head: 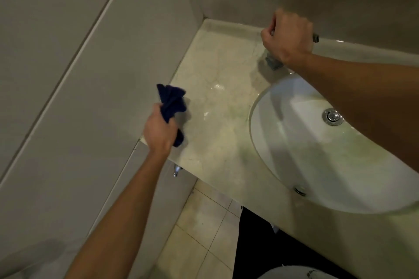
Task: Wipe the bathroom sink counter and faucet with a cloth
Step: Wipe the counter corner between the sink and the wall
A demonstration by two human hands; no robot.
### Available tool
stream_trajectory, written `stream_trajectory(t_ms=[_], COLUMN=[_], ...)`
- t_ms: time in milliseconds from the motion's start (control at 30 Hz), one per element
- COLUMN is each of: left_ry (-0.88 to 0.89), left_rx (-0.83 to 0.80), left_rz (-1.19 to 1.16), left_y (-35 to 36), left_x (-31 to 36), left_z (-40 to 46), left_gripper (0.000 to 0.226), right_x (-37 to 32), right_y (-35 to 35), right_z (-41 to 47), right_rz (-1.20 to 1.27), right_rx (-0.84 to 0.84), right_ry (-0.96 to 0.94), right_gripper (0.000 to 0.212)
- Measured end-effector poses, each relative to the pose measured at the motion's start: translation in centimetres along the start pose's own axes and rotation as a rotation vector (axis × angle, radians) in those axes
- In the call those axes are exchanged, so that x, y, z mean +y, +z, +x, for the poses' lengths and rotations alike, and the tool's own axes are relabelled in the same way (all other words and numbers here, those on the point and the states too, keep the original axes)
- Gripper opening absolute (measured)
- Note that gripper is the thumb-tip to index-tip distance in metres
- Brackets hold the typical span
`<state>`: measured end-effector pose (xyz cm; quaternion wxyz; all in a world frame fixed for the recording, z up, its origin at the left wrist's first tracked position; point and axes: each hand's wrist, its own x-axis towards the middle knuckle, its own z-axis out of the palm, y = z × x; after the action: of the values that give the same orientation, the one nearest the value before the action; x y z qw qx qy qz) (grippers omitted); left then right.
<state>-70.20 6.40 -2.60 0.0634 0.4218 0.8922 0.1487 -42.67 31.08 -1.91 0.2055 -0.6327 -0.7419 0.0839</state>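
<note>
Cloth (pixel 172 104), dark blue and bunched, sits in the left hand (pixel 158 131), whose fingers are curled tight around its middle, so that one end sticks up above the fist and the other hangs below. It is held just above the left edge of the pale marble table (pixel 215 88), beside the grey wall (pixel 90 75). At the far side of the table, the right hand (pixel 288 36) is closed around the top of the metal faucet (pixel 274 63), covering most of it; only the base and a small end of the lever show. The right forearm crosses over the white oval sink (pixel 294 142), which is set into the table on the right, with 1 chrome drain (pixel 332 116) at its bottom. Beige floor tiles (pixel 204 222) show below the table's near edge.
</note>
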Motion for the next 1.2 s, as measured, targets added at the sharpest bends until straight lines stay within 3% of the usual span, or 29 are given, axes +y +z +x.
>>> stream_trajectory(t_ms=[133,267,400,533,700,867,1033,1200], left_ry=[-0.055,-0.047,-0.13,-0.236,-0.047,0.052,0.019,-0.031], left_rx=[-0.084,-0.13,-0.115,-0.234,-0.408,-0.535,-0.361,-0.091], left_rz=[0.155,0.106,-0.023,-0.164,-0.213,-0.321,-0.391,-0.268], left_y=[1.0,3.3,4.9,6.4,8.7,7.9,3.4,-0.9], left_x=[-5.2,-6.0,-2.8,3.3,9.3,8.9,4.6,0.0], left_z=[-0.4,-5.0,-11.4,-19.6,-27.0,-25.5,-18.2,-6.4], left_gripper=[0.025,0.033,0.033,0.046,0.054,0.053,0.011,0.007], right_x=[0.1,0.3,0.2,0.0,0.0,-0.1,-0.1,-0.1], right_y=[0.3,0.4,0.2,0.0,-0.1,-0.2,-0.3,-0.3], right_z=[0.1,0.1,0.1,-0.1,-0.2,-0.2,-0.3,-0.3], right_rz=[-0.022,-0.037,-0.029,-0.038,-0.038,-0.019,0.024,0.028], right_rx=[0.004,0.018,0.012,0.002,-0.01,-0.013,-0.011,-0.004], right_ry=[-0.003,-0.01,-0.005,-0.006,-0.001,0.004,0.017,0.026], right_gripper=[0.033,0.033,0.032,0.034,0.034,0.031,0.029,0.03])
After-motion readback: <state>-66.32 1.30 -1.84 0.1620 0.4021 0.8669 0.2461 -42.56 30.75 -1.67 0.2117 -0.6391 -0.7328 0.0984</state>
